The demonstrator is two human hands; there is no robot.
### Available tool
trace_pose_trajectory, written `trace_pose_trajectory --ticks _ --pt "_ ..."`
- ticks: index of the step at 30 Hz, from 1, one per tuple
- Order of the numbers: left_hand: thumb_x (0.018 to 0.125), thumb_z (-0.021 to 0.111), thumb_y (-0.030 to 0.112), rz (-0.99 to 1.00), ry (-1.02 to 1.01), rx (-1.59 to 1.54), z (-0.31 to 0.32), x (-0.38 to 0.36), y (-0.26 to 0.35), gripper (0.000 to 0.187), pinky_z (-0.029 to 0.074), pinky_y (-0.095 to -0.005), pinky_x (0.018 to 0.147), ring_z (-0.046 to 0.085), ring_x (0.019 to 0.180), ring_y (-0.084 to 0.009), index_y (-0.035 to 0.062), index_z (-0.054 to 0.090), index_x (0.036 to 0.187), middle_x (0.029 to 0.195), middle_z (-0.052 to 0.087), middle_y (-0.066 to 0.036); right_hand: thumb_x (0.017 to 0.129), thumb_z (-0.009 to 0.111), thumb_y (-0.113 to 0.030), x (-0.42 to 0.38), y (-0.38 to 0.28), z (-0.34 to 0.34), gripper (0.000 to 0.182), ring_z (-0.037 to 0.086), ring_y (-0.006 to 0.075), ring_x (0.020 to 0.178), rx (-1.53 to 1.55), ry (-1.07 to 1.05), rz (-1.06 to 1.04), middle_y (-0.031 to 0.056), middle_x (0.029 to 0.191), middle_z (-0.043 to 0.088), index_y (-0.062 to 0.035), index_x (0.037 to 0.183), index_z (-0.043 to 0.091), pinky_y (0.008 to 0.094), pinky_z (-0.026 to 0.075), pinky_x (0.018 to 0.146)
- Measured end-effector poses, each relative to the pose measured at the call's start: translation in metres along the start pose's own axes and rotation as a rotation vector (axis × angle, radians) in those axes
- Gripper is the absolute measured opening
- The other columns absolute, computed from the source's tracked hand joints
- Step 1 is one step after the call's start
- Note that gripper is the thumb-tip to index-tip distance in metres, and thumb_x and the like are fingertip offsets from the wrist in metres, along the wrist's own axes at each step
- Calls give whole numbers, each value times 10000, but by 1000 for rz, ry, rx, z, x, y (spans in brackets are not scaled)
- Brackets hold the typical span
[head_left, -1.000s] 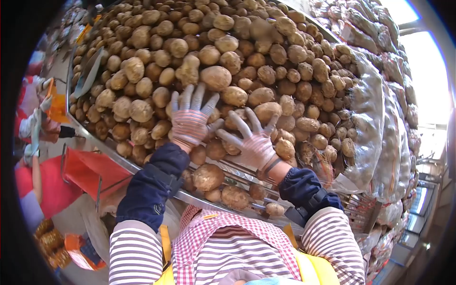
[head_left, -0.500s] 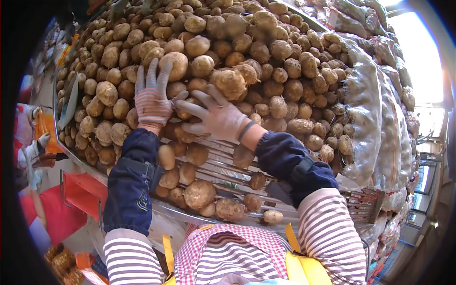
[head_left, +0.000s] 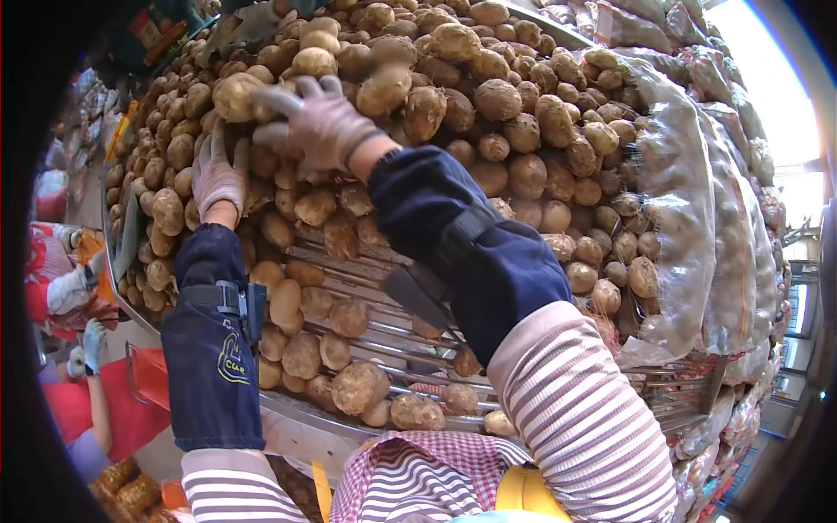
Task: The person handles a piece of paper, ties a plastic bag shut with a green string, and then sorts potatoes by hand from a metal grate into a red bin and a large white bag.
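A broad heap of brown, soil-marked potatoes (head_left: 523,131) covers a table of metal bars (head_left: 384,296). My left hand (head_left: 220,179), in a pale glove, lies against the heap on the left with its fingers stretched out. To its right, my right hand (head_left: 327,131) reaches over the pile with gloved fingers spread, pointing left and slightly blurred. Just beyond those fingertips sits a large pale potato (head_left: 235,96). Neither hand is closed around a potato. Several looser potatoes (head_left: 359,389) rest on the bars near my body.
A mesh sack (head_left: 671,209) lies along the right side of the heap, with more filled sacks (head_left: 741,279) stacked behind. A metal rim (head_left: 305,418) borders the near side. At the left are other people's gloved hands (head_left: 92,342) and a red container (head_left: 150,375).
Both hands have moved left, and the right one also farther up the heap. Potatoes around them have shifted, with several more now on the bars at the near left.
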State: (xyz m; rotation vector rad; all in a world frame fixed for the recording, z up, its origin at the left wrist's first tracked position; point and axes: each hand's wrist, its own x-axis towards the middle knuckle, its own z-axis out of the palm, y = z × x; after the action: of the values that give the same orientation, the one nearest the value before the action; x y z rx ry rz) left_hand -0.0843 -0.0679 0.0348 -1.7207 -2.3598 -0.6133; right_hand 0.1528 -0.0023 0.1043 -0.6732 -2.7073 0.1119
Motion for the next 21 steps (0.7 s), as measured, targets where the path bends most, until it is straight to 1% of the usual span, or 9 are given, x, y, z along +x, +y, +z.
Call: trace_pose_trajectory --ticks 2,5,9,11,12,13,15,19,21 --pt "1002 563 536 -59 11 44 2 -2 3 675 383 -473 1161 430 1426 -379 229 394 1579 1557 469 -152 638 939 -356 16 9 -4 773 400 403 1408 -117 20 127 12 1675 235 -441 1351 653 621 311 1164" --pt "1001 590 485 -68 31 58 -1 0 6 633 410 -462 1136 487 1376 -390 187 454 1541 1485 542 -176 691 904 -345 29 12 -1 708 395 411 1416 -116 53 254 46 1654 279 -423 1349 656 632 313 1154" --pt "1001 593 465 -104 16 55 4 8 6 616 420 -459 1124 491 1376 -380 160 473 1522 1502 531 -169 789 778 -461 -28 39 -61 522 492 329 1324 -100 498 136 59 1343 583 -306 1276 671 596 359 1070" --pt "1001 592 461 -105 8 13 4 16 7 616 423 -460 1121 494 1375 -375 157 472 1523 1503 530 -168 872 735 -555 -83 77 -115 550 706 272 953 9 212 588 101 1044 730 -224 1307 668 412 543 892" --pt "1001 592 456 -112 -1 -15 6 17 4 615 425 -461 1118 497 1373 -370 154 472 1523 1503 529 -167 897 711 -587 -116 108 -129 542 735 286 880 -271 277 689 128 1002 753 -218 1294 687 395 576 837" --pt "997 588 459 -117 18 -5 12 20 1 612 438 -469 1099 515 1350 -372 172 473 1525 1497 530 -175 894 682 -634 -148 142 -139 571 735 290 981 -179 421 663 141 1099 753 -199 1261 712 401 562 915" --pt "995 585 463 -143 -7 8 6 22 8 598 444 -472 1088 529 1331 -378 188 486 1518 1478 546 -178 864 641 -717 -206 199 -142 661 706 332 1080 -106 107 946 143 1168 745 -188 1251 722 430 540 965" --pt "990 581 468 -115 7 40 14 33 11 544 468 -474 1054 573 1266 -393 229 542 1477 1390 617 -174 887 651 -575 -224 152 -103 471 557 348 1253 -343 -2 967 96 1146 729 -179 1127 739 554 420 1035" --pt "989 601 441 -113 5 -19 5 30 16 525 464 -466 1066 572 1274 -382 229 551 1468 1372 628 -176 919 633 -509 -238 136 -92 366 630 361 1104 -333 75 832 102 1066 747 -168 993 744 503 492 934"
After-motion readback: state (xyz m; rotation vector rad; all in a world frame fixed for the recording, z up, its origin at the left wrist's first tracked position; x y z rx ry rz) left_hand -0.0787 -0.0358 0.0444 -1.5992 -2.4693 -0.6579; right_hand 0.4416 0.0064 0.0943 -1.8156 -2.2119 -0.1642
